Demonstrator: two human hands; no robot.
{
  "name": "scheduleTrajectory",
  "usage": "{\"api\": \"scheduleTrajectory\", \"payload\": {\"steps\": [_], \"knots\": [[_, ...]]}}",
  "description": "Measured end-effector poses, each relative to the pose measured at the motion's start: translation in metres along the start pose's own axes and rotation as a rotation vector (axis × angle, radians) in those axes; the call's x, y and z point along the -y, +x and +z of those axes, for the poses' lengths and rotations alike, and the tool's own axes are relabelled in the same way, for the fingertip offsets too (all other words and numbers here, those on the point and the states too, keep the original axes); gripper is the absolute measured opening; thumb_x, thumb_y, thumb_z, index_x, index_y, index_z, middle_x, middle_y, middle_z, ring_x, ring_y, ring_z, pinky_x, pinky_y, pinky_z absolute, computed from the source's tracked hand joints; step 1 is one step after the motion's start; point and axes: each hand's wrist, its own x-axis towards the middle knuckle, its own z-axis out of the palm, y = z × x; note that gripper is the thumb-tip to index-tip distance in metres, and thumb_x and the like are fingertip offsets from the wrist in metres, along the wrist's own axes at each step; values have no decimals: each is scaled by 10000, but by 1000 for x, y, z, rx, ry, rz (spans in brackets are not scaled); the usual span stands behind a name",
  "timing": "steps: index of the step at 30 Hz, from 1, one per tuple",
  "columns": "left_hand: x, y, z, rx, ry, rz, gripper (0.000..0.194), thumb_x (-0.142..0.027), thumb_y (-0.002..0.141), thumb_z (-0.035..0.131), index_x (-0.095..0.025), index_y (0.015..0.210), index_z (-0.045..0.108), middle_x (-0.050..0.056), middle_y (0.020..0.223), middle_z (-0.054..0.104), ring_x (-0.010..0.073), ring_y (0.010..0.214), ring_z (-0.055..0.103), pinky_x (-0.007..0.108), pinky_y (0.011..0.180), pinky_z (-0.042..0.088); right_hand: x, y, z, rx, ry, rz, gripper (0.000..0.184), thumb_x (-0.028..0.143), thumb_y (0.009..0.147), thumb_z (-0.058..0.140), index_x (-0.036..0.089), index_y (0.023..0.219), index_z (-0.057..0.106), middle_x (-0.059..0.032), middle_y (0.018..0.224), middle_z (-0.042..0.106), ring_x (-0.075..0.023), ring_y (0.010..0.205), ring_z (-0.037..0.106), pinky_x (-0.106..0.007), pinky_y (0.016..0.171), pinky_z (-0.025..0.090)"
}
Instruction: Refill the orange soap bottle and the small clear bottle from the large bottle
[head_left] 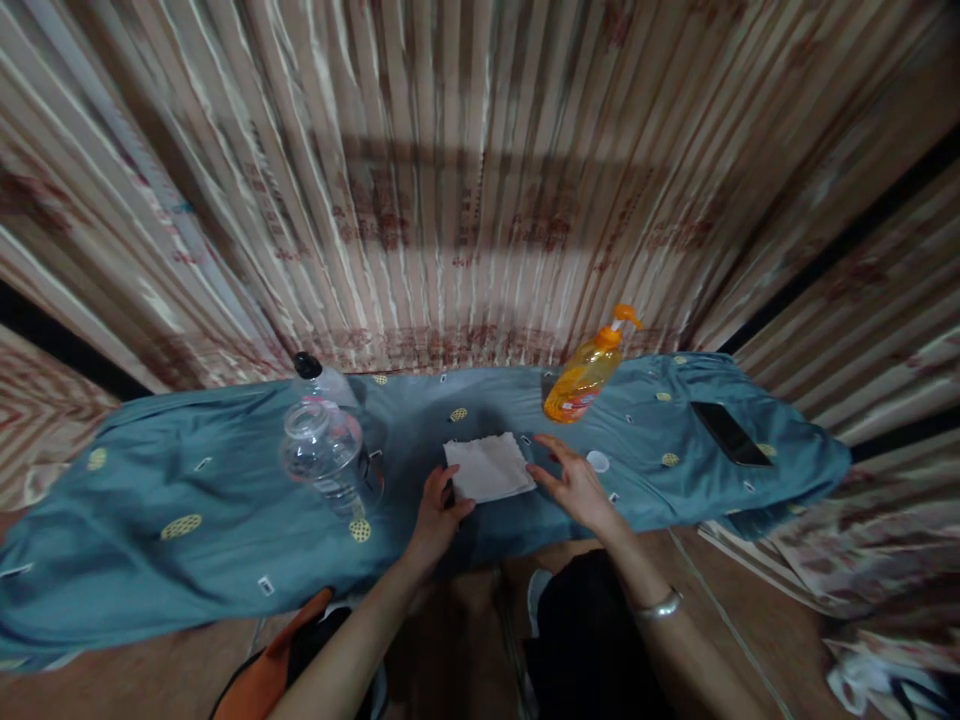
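Note:
A white folded cloth [491, 468] lies flat on the blue-green covered table. My left hand [437, 510] is at its near left corner, index fingertip on the left edge and thumb by the front edge, with a gap between them. On the other side my right hand [576, 483] rests with fingers spread, its thumb tip touching or almost touching the cloth's right edge. Beyond the right hand stands a pump bottle of orange liquid [581, 380]. Just beside that hand is a small white disc [598, 461], perhaps a lid.
A clear plastic jar [330, 460] stands left of the cloth, in front of a bottle with a black cap [307, 366]. A dark phone [729, 433] lies at the table's right. Patterned curtains [465, 200] hang close behind the table [217, 470].

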Motion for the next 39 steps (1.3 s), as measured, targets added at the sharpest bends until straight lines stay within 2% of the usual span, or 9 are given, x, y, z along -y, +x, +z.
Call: {"api": "scheduleTrajectory", "payload": {"steps": [4, 8, 14, 18, 22, 25, 28, 35, 39], "knots": [[-3, 3, -6, 38, 9, -62, 327, -368, 922, 700, -171, 1180, 662, 95, 1215, 681, 239, 1052, 677, 475, 909, 579, -9, -11, -1, -117, -155, -22, 455, 426, 921, 587, 235, 1331, 636, -124, 1368, 695, -327, 1305, 634, -550, 1124, 500], [-6, 1, -17, 9, 30, -46, 332, -375, 923, 698, -172, 1183, 660, 98, 1230, 675, 246, 1074, 671, 485, 925, 571, -42, -23, -11, -281, -406, 103, 528, 390, 930, 513, 141, 1393, 567, -229, 1441, 610, -384, 1395, 536, -588, 1140, 446], [-10, -16, -30, -30, 65, 92, 436, -369, 921, 698, -192, 1311, 614, 123, 1367, 623, 291, 1208, 629, 548, 1004, 536, -80, -19, -17, -200, -542, 332, 631, 387, 873, 585, 91, 1425, 510, -298, 1448, 571, -439, 1385, 530, -585, 1085, 460], [-18, -31, -38, -30, 145, 185, 491, -342, 892, 731, -207, 1345, 600, 138, 1529, 499, 346, 1358, 520, 600, 1067, 485, -82, -13, -16, -171, -549, 349, 531, 303, 857, 575, 141, 1363, 576, -249, 1346, 664, -394, 1291, 623, -542, 1079, 477], [-31, -40, -47, 15, 223, 293, 473, -356, 896, 725, -208, 1331, 611, 133, 1493, 534, 336, 1346, 531, 602, 1079, 470, -69, -15, -9, -257, -579, 338, 535, 306, 861, 563, 104, 1355, 584, -304, 1440, 587, -474, 1378, 525, -682, 1082, 423], [-37, -42, -49, 69, 273, 317, 415, -384, 918, 699, -195, 1281, 630, 119, 1347, 628, 288, 1204, 624, 547, 1009, 527, -43, -11, 9, -268, -473, 189, 543, 326, 880, 555, 95, 1370, 582, -285, 1458, 586, -440, 1400, 524, -650, 1127, 422], [-39, -44, -49, 138, 325, 287, 345, -406, 938, 673, -181, 1198, 655, 86, 1164, 690, 228, 1008, 681, 479, 914, 571, 3, 13, 39, -122, -233, 8, 567, 385, 878, 612, 172, 1403, 575, -187, 1441, 639, -361, 1381, 576, -566, 1158, 449], [-42, -49, -50, 225, 391, 211, 300, -416, 950, 655, -179, 1133, 671, 58, 1039, 706, 202, 915, 686, 448, 876, 576, 143, 144, 115, 184, 285, -146, 668, 462, 797, 828, 252, 1393, 611, -124, 1389, 691, -318, 1301, 650, -492, 1109, 496], [-42, -47, -53, 210, 389, 178, 328, -415, 951, 655, -175, 1175, 657, 53, 1022, 701, 189, 860, 680, 426, 828, 583, 196, 195, 157, 345, 278, -248, 793, 444, 669, 933, 225, 1377, 650, -120, 1392, 680, -330, 1341, 606, -467, 1143, 449]]}}
